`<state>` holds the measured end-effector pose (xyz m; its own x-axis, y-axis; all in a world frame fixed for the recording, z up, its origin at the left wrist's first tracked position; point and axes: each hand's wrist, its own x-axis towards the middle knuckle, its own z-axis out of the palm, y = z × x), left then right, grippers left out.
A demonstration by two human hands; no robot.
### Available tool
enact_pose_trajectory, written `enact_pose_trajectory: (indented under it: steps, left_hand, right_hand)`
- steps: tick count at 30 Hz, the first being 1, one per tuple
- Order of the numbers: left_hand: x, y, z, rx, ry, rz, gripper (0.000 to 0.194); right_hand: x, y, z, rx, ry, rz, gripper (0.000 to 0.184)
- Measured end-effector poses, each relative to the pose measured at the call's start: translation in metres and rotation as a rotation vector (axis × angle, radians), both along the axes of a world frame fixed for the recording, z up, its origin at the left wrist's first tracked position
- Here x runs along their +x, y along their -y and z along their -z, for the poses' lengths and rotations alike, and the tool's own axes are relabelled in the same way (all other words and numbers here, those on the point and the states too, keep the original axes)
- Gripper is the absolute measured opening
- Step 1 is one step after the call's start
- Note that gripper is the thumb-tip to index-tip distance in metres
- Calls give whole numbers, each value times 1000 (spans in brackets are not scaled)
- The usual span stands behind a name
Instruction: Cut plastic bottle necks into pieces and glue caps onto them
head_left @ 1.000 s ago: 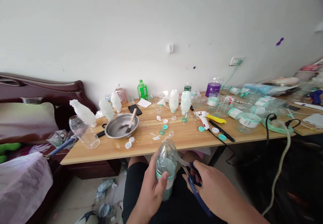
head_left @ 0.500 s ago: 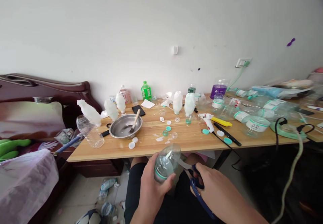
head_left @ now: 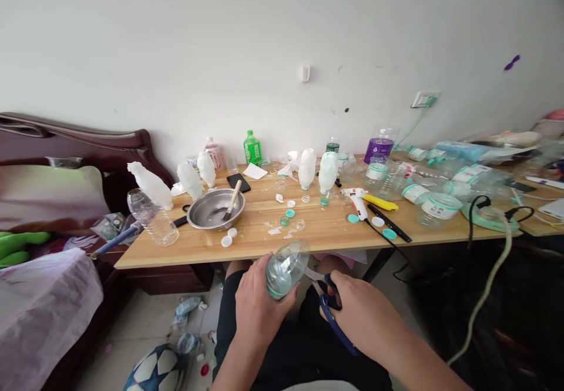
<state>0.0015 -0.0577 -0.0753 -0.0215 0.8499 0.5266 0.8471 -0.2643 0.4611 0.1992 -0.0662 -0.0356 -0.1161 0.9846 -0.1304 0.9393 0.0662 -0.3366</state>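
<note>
My left hand [head_left: 259, 306] is wrapped round a clear plastic bottle piece [head_left: 285, 267] with a green-edged label, held tilted over my lap in front of the table edge. In my right hand [head_left: 359, 308] is a pair of scissors [head_left: 333, 314] with dark blue handles. Its blades point left and reach the cut rim of the bottle piece; whether they bite into the plastic I cannot tell. On the table beyond lie green and white bottle caps [head_left: 284, 221] and small white scraps [head_left: 274, 231].
A steel bowl [head_left: 198, 217] with a brush [head_left: 232, 200] stands left of centre. Several white paper-covered bottles [head_left: 328, 172] stand behind. A glue gun [head_left: 359, 204], a yellow cutter [head_left: 382, 203] and clear bottles [head_left: 440, 207] lie to the right. A ball [head_left: 154, 370] is on the floor.
The view has shifted slightly, and the ball shows more. The bottle piece has turned a little in my left hand, tilting further right. The scissors remain at its rim.
</note>
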Motion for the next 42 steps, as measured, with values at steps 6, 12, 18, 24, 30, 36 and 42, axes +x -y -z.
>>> enact_pose_trajectory:
  steps: [6,12,18,24,30,36,42]
  left_hand:
    - [1,0,-1,-107,55,-69,57]
    - [0,-5,7,-129,32,-45,55]
    - [-1,-6,9,-106,26,-34,54]
    - [-1,-5,7,-136,55,-62,52]
    - [-5,-4,7,-181,53,2,55]
    - [-5,-5,2,-262,119,141,56]
    - [-7,-10,-3,-284,224,209,55]
  right_hand:
    - [-1,-4,-2,-45,-3,-12,7]
    - [-1,-3,2,-38,68,-11,8]
    - [-1,-4,7,-21,52,6,9]
    - [-1,-5,14,-19,115,-11,11]
    - [6,-5,19,-74,101,-174,12]
    - [13,-11,19,47,90,-283,17]
    - [12,-16,24,-3,99,-188,23]
